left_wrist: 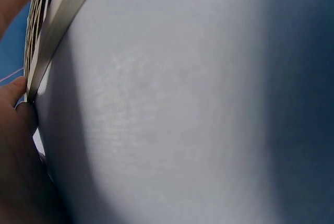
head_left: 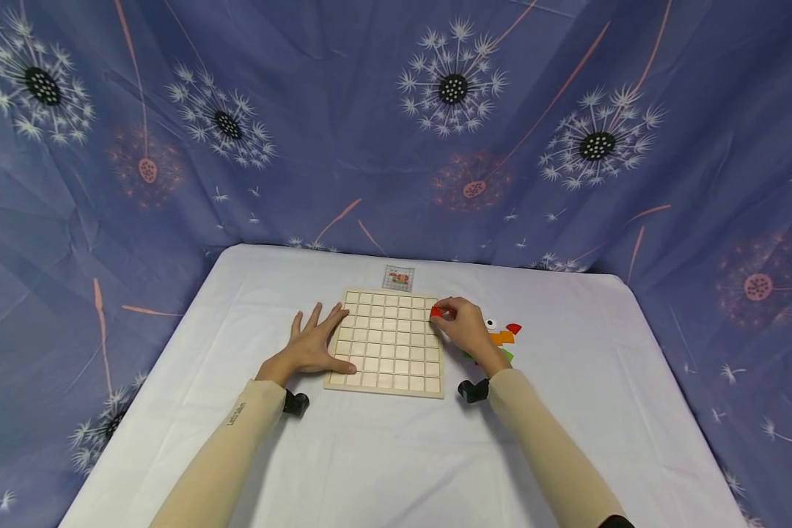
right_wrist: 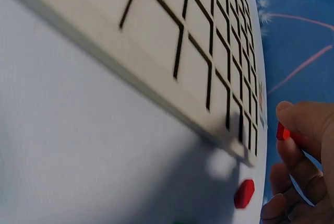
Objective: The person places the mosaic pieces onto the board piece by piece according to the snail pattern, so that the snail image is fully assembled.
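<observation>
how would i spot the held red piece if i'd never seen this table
On the white table, find the pale wooden grid board. By its far right corner, the right hand pinches a small red piece. Unlike the other red piece, which lies on the table beside the board, this one is held.

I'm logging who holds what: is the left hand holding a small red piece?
No, the right hand pinches a small red piece; the left hand touches the pale wooden grid board.

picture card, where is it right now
In the head view, the picture card lies on the white tablecloth by the far edge of the wooden grid board, beyond and left of the right hand.
</observation>
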`<action>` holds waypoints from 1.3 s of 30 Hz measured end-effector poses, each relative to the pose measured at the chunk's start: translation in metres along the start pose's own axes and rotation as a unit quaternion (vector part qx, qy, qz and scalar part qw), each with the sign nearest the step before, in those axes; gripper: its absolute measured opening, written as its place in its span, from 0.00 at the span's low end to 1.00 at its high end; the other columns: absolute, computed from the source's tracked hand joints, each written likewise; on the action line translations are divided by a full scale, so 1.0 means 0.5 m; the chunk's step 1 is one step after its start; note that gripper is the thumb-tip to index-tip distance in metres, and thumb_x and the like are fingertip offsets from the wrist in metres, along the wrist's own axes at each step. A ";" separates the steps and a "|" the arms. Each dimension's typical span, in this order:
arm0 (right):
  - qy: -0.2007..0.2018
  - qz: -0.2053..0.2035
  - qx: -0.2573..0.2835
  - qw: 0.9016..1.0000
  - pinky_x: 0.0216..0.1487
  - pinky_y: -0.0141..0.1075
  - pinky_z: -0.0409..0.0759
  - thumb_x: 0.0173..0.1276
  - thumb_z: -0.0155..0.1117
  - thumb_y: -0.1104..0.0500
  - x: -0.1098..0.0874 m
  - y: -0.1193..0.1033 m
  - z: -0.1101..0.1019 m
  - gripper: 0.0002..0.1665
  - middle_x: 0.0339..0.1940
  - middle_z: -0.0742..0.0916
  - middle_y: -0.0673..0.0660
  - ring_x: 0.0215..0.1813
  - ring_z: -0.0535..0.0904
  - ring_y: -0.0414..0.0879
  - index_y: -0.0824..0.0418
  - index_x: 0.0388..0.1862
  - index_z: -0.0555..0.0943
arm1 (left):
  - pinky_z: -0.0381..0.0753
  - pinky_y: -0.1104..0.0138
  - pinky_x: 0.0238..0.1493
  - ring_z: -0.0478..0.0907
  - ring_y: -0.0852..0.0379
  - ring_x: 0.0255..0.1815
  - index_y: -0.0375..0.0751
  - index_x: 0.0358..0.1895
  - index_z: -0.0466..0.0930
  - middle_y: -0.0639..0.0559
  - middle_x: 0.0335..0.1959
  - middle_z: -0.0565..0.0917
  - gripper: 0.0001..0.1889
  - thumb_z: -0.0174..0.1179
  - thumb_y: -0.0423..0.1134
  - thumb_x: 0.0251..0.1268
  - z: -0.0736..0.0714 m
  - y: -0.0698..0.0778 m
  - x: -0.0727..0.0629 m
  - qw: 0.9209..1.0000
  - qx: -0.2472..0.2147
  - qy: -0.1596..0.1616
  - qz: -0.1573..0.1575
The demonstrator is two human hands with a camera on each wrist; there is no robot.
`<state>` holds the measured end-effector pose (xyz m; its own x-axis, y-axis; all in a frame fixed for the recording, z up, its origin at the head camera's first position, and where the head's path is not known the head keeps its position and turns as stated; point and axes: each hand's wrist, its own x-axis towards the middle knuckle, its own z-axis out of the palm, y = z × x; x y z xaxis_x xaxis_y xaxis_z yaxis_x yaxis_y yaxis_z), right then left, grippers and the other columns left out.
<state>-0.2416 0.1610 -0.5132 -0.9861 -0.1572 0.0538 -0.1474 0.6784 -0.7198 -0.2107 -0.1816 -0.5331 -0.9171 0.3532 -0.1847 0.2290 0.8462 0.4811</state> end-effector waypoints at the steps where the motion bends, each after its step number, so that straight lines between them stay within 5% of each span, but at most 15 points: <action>1: -0.003 -0.001 0.002 1.000 0.48 0.43 0.83 0.68 0.73 0.59 0.000 -0.003 0.006 0.17 0.48 0.87 0.61 0.46 0.81 0.52 0.63 0.54 0.87 | 0.24 0.35 0.79 0.32 0.35 0.86 0.51 0.85 0.50 0.50 0.87 0.44 0.69 0.76 0.73 0.38 0.000 0.000 0.000 1.000 -0.001 0.000 0.000; 7: -0.017 -0.009 0.006 1.000 0.45 0.40 0.80 0.67 0.74 0.60 -0.001 -0.015 0.033 0.16 0.43 0.88 0.59 0.43 0.80 0.50 0.63 0.52 0.87 | 0.23 0.35 0.78 0.32 0.35 0.86 0.50 0.85 0.49 0.49 0.87 0.44 0.69 0.76 0.73 0.38 0.003 -0.002 0.001 1.000 -0.002 0.003 0.003; 19: -0.037 -0.035 -0.008 0.999 0.50 0.43 0.85 0.66 0.75 0.62 0.004 -0.018 0.066 0.14 0.49 0.89 0.60 0.46 0.84 0.50 0.64 0.50 0.90 | 0.23 0.36 0.79 0.32 0.35 0.86 0.50 0.85 0.49 0.49 0.87 0.45 0.68 0.75 0.72 0.40 0.006 -0.003 0.000 1.000 -0.002 0.007 0.003; 39: -0.049 -0.003 -0.018 0.999 0.48 0.42 0.85 0.66 0.74 0.63 0.002 -0.031 0.065 0.15 0.50 0.88 0.61 0.46 0.83 0.49 0.64 0.51 0.90 | 0.22 0.36 0.78 0.32 0.35 0.86 0.50 0.85 0.49 0.49 0.87 0.44 0.68 0.76 0.71 0.40 0.004 0.000 0.001 1.000 -0.009 0.006 0.001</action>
<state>-0.2377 0.1269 -0.5246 -0.9731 -0.2303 -0.0108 -0.1585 0.7023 -0.6940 -0.2104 -0.1807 -0.5350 -0.9205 0.3496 -0.1746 0.2245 0.8387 0.4961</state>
